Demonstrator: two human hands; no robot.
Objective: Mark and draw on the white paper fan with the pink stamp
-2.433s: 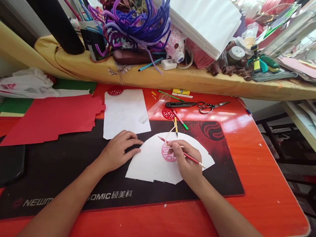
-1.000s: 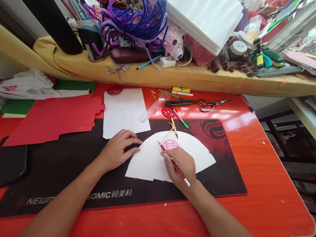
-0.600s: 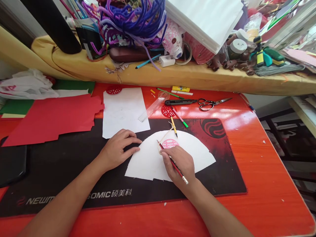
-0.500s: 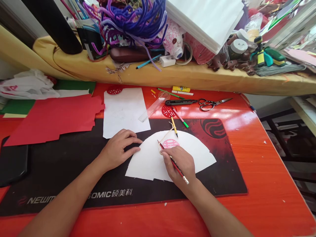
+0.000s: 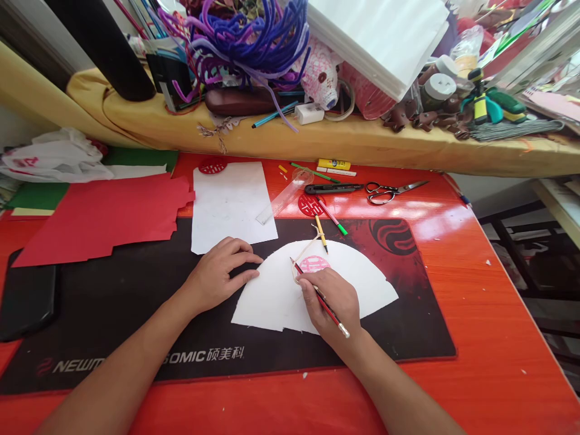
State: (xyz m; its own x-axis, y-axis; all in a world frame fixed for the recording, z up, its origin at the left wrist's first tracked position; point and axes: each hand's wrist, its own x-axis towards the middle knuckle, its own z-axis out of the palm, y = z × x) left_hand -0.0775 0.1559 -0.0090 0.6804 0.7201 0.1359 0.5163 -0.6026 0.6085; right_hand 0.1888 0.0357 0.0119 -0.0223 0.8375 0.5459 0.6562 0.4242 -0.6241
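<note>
A white fan-shaped paper (image 5: 267, 296) lies on the black desk mat (image 5: 118, 302), with a pink round pattern (image 5: 316, 263) drawn near its top middle. My right hand (image 5: 333, 299) holds a red and black pencil (image 5: 330, 310), its tip at the paper just left of the pattern. A thin pale cord loops from near those fingers up to a yellow pen (image 5: 321, 234) at the paper's top edge. My left hand (image 5: 224, 272) rests with fingers apart, its fingertips at the paper's left edge, holding nothing.
Behind the fan lie a white sheet (image 5: 231, 208), a clear ruler (image 5: 285, 196), a red paper cutout (image 5: 310, 205), a black cutter (image 5: 333, 188), scissors (image 5: 394, 191) and a glue stick (image 5: 334, 164). Red paper (image 5: 109, 214) and a black phone-like object (image 5: 29, 302) are at the left.
The whole view has shifted very slightly. Both hands, the pencil and the paper keep nearly the same places relative to each other.
</note>
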